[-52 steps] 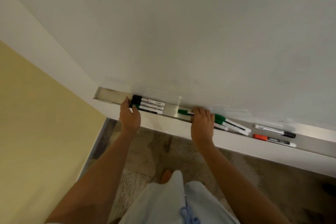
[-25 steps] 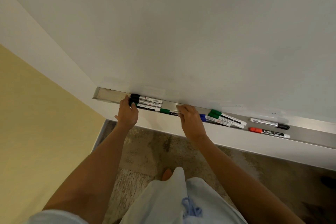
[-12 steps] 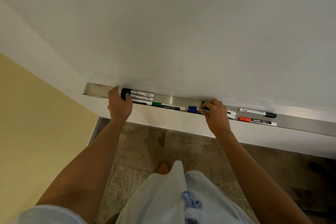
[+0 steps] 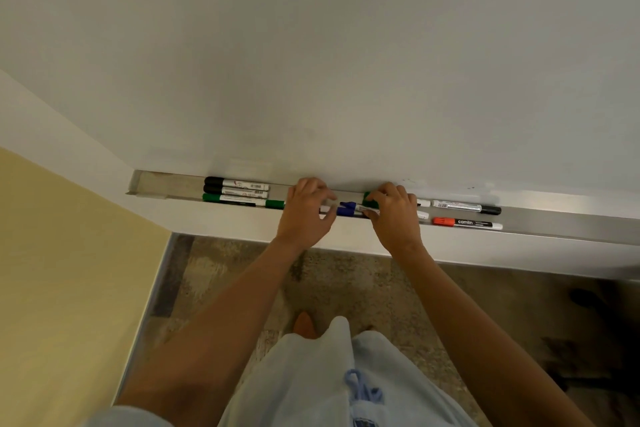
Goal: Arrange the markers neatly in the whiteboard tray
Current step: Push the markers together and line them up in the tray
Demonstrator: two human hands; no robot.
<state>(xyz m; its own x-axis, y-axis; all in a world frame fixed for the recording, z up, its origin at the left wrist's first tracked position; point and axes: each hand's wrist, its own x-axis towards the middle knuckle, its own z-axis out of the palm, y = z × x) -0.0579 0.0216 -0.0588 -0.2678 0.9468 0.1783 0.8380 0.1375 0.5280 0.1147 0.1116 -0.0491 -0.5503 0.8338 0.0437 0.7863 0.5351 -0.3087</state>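
A metal whiteboard tray [image 4: 554, 222] runs along the foot of the whiteboard. At its left end lie two black-capped markers [image 4: 235, 186] side by side, with a green-capped marker [image 4: 239, 198] in front of them. My left hand [image 4: 304, 215] hovers mid-tray with fingers spread, over another green marker [image 4: 275, 204]. My right hand [image 4: 394, 215] pinches a blue-capped marker [image 4: 348, 210] and covers green-capped ones [image 4: 370, 197]. To the right lie a black-capped marker [image 4: 465, 207] and a red-capped marker [image 4: 467, 222].
A yellow wall [image 4: 69, 270] closes the left side. A white ledge [image 4: 225, 222] fronts the tray. Below is mottled brown floor [image 4: 346, 284], with my bare foot [image 4: 304, 324] and pale blue clothing in view.
My left hand has left the black markers at the tray's left end and moved right toward the middle. My right hand stays on the blue and green markers.
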